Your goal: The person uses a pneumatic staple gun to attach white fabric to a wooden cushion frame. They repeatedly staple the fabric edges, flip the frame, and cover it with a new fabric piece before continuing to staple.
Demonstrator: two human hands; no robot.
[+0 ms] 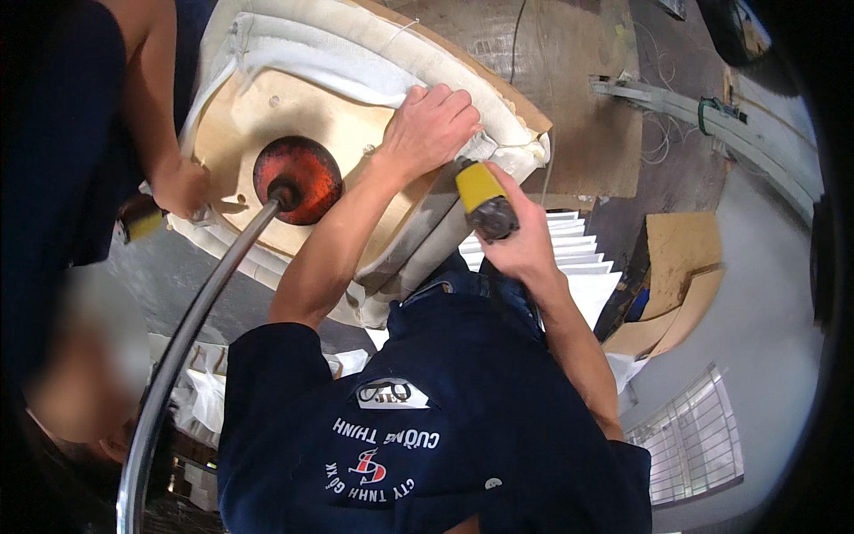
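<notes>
An upholstered furniture piece point(427, 233) lies in front of me, with pale fabric wrapped round a bare wooden panel point(258, 102). My left hand point(431, 129) is closed over the white fabric point(334, 76) at the panel's far right edge, its fingers curled down. In my right hand point(523, 238) is a yellow and black staple gun point(480, 189), gripped by its body. Its nose points at the fabric corner just right of my left hand; whether it touches cannot be made out.
A dark red dome point(307, 182) on a bent metal pole point(200, 311) stands over the panel. At left, a co-worker's hand point(182, 187) rests at the piece's edge, near another yellow and black tool point(140, 218). Cardboard point(680, 262) and stacked white sheets point(583, 267) are at right.
</notes>
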